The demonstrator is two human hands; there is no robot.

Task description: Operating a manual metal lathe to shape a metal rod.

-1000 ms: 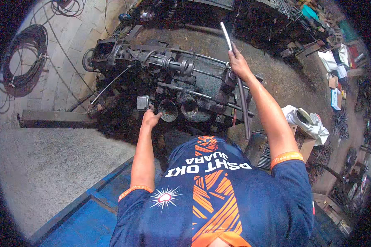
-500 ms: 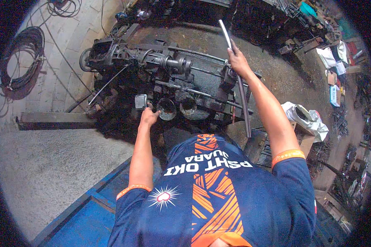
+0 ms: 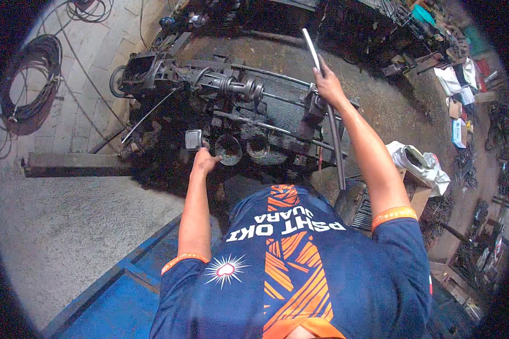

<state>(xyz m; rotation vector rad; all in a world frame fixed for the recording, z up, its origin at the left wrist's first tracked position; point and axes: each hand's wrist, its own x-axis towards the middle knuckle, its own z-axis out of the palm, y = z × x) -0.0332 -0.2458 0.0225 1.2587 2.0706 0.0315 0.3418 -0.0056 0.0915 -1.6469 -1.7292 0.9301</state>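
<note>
The right hand (image 3: 328, 86) has its fingers wrapped around a long metal bar (image 3: 325, 107), which runs steeply across the far side of the greasy engine block (image 3: 232, 118). The left hand (image 3: 203, 163) rests on the block's near edge beside two open cylinder bores (image 3: 243, 148); its finger spread cannot be told. Bare concrete floor (image 3: 68, 209) lies open to the left.

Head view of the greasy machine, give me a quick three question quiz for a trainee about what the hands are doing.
1. True or false: the right hand grips the long metal bar.
2. Which is nearest the left hand? A. coiled cable B. small square metal part C. white bag
3. Fill in: the floor panel at the lower left is ____ in colour.

Key: 1 true; 2 B; 3 blue.
</note>
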